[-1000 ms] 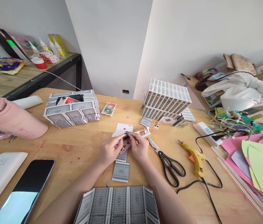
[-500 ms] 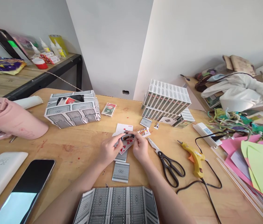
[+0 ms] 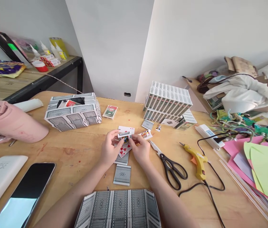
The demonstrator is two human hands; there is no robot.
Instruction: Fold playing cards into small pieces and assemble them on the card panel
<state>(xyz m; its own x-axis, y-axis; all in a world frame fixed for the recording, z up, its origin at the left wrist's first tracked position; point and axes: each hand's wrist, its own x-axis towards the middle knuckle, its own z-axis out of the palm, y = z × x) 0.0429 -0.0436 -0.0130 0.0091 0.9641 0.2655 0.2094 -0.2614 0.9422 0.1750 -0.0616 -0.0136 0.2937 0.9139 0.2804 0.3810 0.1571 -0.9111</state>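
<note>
I pinch one bent playing card (image 3: 124,134) between my left hand (image 3: 109,149) and my right hand (image 3: 141,150) (its patterned back shows along the upper edge); it is over the loose cards (image 3: 124,152), near the scissors (image 3: 163,157).

Fingers (image 3: 119,145) partly hide the held card (image 3: 124,134), while the card-covered box (image 3: 120,205) and phone (image 3: 30,185) are cut off below.

A playing card (image 3: 125,137) is folded, a narrow grey-patterned strip showing along its far edge and a multicoloured picture face on the nearer part. It sits mid-scene between the left hand (image 3: 110,147) and right hand (image 3: 140,147), partly covered by their fingers.
</note>
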